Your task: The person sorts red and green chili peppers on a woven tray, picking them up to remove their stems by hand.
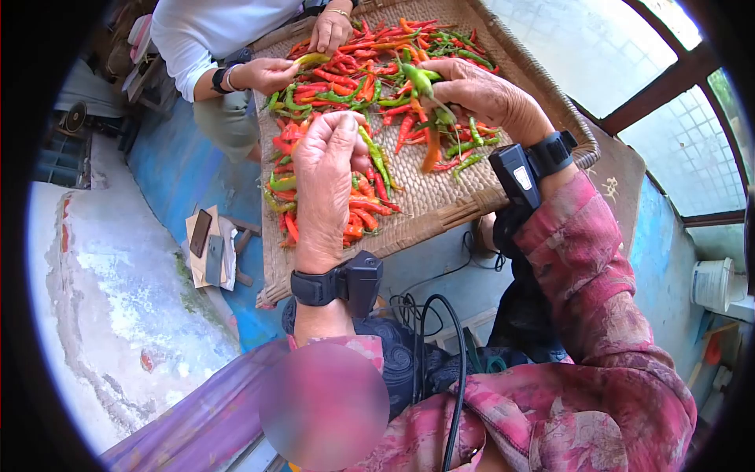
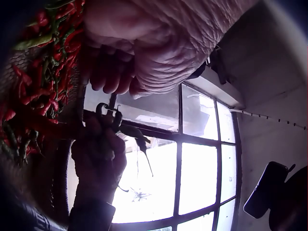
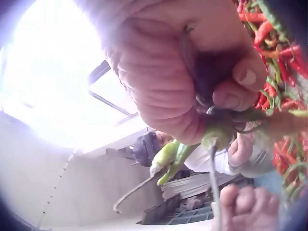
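Observation:
Several green peppers (image 1: 419,79) are gripped in my right hand (image 1: 491,98), some with long stems. An orange pepper (image 1: 432,148) hangs below that hand. The right wrist view shows the curled fingers and thumb of my right hand (image 3: 163,72) round the bunch, with pale green peppers (image 3: 166,156) sticking out. Over the tray's left part, my left hand (image 1: 326,181) is raised with its fingers loosely bent; nothing shows in it. The left wrist view has my left hand (image 2: 149,43) above the right hand (image 2: 98,161) and its peppers.
A woven tray (image 1: 452,208) holds heaps of red, orange and green peppers (image 1: 370,212). Across it, another person's hands (image 1: 271,75) hold a yellow-green pepper (image 1: 312,59). A stool with two phones (image 1: 201,232) stands at the left, a white bucket (image 1: 712,285) at the right. Black cables hang below the tray.

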The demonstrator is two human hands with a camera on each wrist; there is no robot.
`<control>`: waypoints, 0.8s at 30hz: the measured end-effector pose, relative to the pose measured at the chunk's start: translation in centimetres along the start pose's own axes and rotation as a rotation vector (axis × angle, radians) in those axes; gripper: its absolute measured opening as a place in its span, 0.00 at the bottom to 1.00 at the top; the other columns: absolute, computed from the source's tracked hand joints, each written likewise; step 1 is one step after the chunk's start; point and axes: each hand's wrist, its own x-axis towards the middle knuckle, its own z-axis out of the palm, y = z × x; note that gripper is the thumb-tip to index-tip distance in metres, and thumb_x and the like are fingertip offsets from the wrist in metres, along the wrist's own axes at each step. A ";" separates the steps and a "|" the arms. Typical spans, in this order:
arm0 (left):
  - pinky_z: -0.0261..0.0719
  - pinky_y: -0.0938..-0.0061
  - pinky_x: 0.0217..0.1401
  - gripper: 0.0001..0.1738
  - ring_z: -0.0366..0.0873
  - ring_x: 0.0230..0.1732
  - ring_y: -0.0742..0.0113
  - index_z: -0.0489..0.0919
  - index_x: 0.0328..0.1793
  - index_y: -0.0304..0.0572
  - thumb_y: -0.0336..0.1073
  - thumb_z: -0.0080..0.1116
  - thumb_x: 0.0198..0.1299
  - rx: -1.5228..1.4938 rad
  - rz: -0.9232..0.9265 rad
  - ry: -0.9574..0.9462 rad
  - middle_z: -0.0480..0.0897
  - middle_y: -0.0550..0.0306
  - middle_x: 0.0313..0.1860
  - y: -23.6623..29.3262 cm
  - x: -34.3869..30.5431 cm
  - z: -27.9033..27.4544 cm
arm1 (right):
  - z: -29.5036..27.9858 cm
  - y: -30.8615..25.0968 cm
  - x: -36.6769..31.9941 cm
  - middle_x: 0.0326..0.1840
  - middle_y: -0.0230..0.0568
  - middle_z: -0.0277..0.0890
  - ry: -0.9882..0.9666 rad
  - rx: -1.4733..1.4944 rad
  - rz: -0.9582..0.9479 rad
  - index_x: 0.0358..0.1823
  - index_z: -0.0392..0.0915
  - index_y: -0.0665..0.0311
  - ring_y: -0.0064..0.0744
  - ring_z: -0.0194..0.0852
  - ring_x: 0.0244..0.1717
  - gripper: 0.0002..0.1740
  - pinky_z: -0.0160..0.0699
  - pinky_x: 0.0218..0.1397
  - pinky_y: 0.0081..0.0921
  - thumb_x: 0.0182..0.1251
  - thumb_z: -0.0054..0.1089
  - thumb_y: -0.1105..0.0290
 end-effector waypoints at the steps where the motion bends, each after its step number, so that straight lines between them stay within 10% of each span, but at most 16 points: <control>1: 0.69 0.87 0.31 0.13 0.69 0.26 0.82 0.76 0.42 0.38 0.41 0.51 0.65 0.000 0.002 -0.007 0.74 0.66 0.25 -0.5 0.1 0.5 | 0.2 -0.1 -0.1 0.19 0.30 0.70 0.007 -0.001 -0.002 0.33 0.72 0.64 0.16 0.63 0.11 0.08 0.59 0.12 0.14 0.51 0.56 0.70; 4: 0.69 0.83 0.50 0.24 0.72 0.43 0.78 0.71 0.56 0.36 0.47 0.54 0.63 -0.002 0.025 -0.118 0.76 0.59 0.44 -1.1 -0.3 2.3 | 2.0 -0.7 -0.3 0.23 0.28 0.70 -0.008 0.300 -0.125 0.36 0.71 0.63 0.13 0.67 0.16 0.09 0.64 0.13 0.09 0.54 0.58 0.72; 7: 0.71 0.81 0.48 0.28 0.72 0.41 0.77 0.67 0.60 0.36 0.48 0.55 0.62 -0.037 0.044 -0.320 0.75 0.58 0.44 -1.3 -0.7 3.4 | 2.9 -1.9 -0.5 0.30 0.27 0.73 -0.173 0.403 0.003 0.40 0.74 0.62 0.11 0.67 0.23 0.11 0.62 0.19 0.08 0.54 0.58 0.73; 12: 0.64 0.88 0.26 0.23 0.66 0.23 0.82 0.71 0.52 0.39 0.50 0.54 0.62 -0.017 -0.164 -0.332 0.74 0.65 0.27 -1.6 -1.3 3.7 | 3.4 -1.8 -0.1 0.21 0.21 0.64 0.000 0.547 -0.092 0.36 0.73 0.60 0.09 0.56 0.15 0.08 0.53 0.13 0.10 0.54 0.59 0.73; 24: 0.66 0.87 0.34 0.20 0.67 0.28 0.83 0.76 0.49 0.36 0.47 0.52 0.64 0.036 -0.090 -0.255 0.72 0.68 0.24 -2.3 -0.5 2.6 | 0.3 -1.6 -0.1 0.21 0.30 0.67 0.328 0.514 -0.247 0.33 0.70 0.63 0.17 0.63 0.14 0.05 0.68 0.15 0.17 0.56 0.55 0.76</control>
